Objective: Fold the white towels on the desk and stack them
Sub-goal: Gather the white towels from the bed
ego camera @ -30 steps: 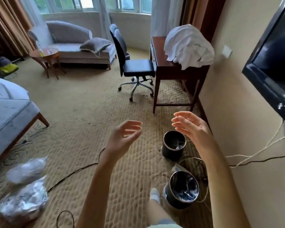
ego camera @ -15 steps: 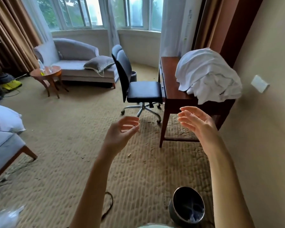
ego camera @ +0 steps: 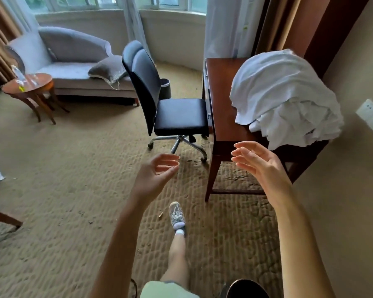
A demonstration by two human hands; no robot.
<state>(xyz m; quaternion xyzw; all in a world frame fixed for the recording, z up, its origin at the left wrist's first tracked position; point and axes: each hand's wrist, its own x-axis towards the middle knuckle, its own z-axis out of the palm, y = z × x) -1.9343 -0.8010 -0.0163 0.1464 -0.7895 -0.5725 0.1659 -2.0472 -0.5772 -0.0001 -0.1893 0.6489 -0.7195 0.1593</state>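
Towels [ego camera: 284, 97] lie heaped, unfolded, at the table's [ego camera: 222, 104] near end, by the wall. Both hands, left [ego camera: 154, 176] and right [ego camera: 260, 163], hang empty with relaxed fingers, short of it. Approach step; next, grasp one towel's edge.

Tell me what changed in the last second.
You walked toward the desk; it and the white towels look nearer, and only one floor bin still shows, at the bottom edge. Nothing gripped or released. The left hand and right hand stay raised, open, empty; towels still heaped.
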